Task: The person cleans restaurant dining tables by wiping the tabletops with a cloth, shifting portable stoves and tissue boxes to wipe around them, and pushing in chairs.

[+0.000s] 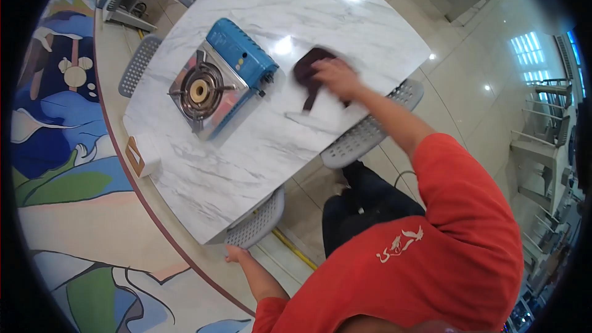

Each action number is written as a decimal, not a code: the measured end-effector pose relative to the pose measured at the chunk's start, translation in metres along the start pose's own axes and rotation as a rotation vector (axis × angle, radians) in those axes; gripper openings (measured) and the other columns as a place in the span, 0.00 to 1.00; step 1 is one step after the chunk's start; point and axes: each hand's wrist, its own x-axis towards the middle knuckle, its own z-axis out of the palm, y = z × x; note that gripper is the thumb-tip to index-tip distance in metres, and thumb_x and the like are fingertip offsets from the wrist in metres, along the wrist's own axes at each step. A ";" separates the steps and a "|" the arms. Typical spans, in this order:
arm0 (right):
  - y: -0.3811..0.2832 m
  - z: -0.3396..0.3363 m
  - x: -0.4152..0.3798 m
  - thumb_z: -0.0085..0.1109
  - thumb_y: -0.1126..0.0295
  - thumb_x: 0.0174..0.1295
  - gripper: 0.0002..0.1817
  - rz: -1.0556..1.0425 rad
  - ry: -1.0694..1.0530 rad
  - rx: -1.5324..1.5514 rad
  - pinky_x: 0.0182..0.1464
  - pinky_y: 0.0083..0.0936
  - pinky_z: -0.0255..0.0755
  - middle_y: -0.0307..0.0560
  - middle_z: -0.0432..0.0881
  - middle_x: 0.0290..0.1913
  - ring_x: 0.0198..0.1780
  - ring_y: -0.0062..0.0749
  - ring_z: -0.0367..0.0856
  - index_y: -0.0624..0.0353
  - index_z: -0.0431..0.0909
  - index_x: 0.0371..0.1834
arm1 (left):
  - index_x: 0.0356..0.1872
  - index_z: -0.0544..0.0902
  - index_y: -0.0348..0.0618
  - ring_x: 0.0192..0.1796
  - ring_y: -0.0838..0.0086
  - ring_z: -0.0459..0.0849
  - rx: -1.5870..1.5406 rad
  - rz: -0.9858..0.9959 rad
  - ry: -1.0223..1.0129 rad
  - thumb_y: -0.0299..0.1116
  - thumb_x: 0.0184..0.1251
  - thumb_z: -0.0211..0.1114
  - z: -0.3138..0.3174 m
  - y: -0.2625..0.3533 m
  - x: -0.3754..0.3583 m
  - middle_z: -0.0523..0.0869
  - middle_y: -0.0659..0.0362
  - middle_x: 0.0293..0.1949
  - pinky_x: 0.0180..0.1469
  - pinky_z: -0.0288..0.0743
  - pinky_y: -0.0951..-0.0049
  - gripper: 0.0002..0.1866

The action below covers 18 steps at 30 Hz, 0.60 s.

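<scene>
My right hand [338,79] presses a dark maroon cloth [306,69] onto the white marble-patterned table [216,179]. Both are smeared by motion, and a narrow strip of the cloth trails toward me. Left of the cloth stands a portable gas stove [240,49] with a blue body, a silver top and a round burner under a dark pan support. My left hand [234,254] is at the edge of a grey perforated chair back [262,222] by the table's near left corner, its fingers curled against it.
A white and brown box [140,157] sits at the table's left edge. Another grey chair [364,139] is close to my right arm, and more chairs line the far left side. A painted mural [74,179] covers the wall at left.
</scene>
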 end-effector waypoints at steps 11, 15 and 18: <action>0.163 -0.216 -0.337 0.41 0.59 0.63 0.18 1.246 -0.028 -0.044 0.33 0.43 0.73 0.57 0.81 0.31 0.29 0.45 0.81 0.62 0.77 0.41 | 0.65 0.53 0.36 0.59 0.51 0.72 -0.073 0.125 -0.055 0.52 0.62 0.56 0.008 -0.036 0.025 0.67 0.40 0.60 0.61 0.66 0.59 0.39; -0.027 -0.269 -0.461 0.61 0.64 0.51 0.21 1.407 -0.701 0.246 0.37 0.39 0.75 0.56 0.82 0.34 0.35 0.43 0.82 0.50 0.76 0.52 | 0.69 0.43 0.32 0.67 0.49 0.61 -0.181 0.361 -0.349 0.57 0.67 0.48 -0.026 -0.107 -0.024 0.57 0.36 0.66 0.68 0.56 0.62 0.44; -0.099 -0.271 -0.564 0.65 0.65 0.48 0.25 1.442 -1.031 0.340 0.41 0.38 0.75 0.57 0.83 0.37 0.39 0.43 0.82 0.49 0.75 0.54 | 0.69 0.40 0.32 0.69 0.51 0.58 -0.013 0.408 -0.482 0.55 0.67 0.49 -0.073 -0.172 -0.079 0.52 0.37 0.68 0.69 0.53 0.63 0.44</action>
